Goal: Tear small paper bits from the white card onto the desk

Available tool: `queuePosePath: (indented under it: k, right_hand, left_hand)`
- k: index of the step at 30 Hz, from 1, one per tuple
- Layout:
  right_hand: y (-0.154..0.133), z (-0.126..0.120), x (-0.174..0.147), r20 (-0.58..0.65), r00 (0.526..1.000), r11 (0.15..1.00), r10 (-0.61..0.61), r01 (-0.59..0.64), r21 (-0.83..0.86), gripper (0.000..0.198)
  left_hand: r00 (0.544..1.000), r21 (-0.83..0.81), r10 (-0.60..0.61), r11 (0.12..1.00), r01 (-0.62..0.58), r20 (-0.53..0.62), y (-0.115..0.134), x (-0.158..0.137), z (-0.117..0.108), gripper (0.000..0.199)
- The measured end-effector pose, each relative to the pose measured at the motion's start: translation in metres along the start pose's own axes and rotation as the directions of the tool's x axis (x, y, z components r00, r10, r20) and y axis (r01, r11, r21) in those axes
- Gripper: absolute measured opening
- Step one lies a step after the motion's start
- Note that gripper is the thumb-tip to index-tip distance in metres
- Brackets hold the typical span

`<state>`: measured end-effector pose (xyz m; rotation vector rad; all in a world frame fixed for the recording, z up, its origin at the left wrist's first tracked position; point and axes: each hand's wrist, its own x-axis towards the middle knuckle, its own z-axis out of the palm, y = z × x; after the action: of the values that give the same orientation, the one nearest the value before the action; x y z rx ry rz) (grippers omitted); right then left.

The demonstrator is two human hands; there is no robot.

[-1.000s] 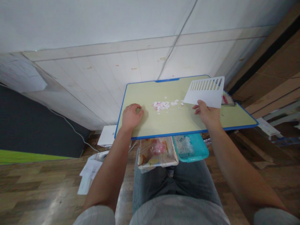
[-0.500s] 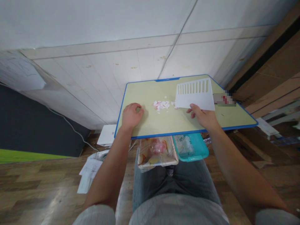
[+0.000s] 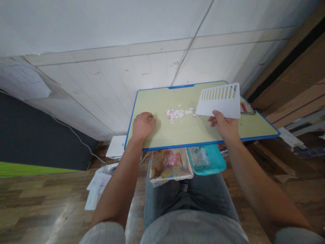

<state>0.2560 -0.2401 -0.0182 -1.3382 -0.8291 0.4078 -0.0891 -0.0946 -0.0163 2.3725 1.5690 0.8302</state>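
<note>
My right hand (image 3: 223,124) grips the near edge of a flat white slotted board (image 3: 217,105), thumb on top. The board is tilted above the tabletop, with a row of long slots along its far side. To its left lie a pile of small white and pinkish pieces (image 3: 175,114) and a smaller cluster of pieces (image 3: 189,111). A few pieces sit by the board's lower left corner. My left hand (image 3: 144,124) rests loosely curled on the left of the table, apart from the pile, with nothing visible in it.
The small pale-yellow table (image 3: 162,137) has a blue rim. Below its near edge are a lined bin (image 3: 186,174) with pinkish contents and a teal tub (image 3: 220,166) with whitish bits. A pixelated item (image 3: 247,108) lies at right. Cardboard (image 3: 291,67) stands beyond.
My right hand has shifted right with the white slotted board, uncovering more of the smaller cluster of pieces. My left hand and the main pile stay put.
</note>
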Motion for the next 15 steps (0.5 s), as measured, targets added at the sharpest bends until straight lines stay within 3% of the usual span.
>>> queuePosePath:
  k: [15]
  right_hand:
    - [-0.0036, -0.0005, 0.0000, -0.097, 0.995, 0.999, 0.027, -0.025, 0.021, 0.018]
  left_hand:
    - [1.000, -0.012, 0.002, 1.000, -0.002, 0.003, -0.0002, 0.0005, 0.0000, 0.018]
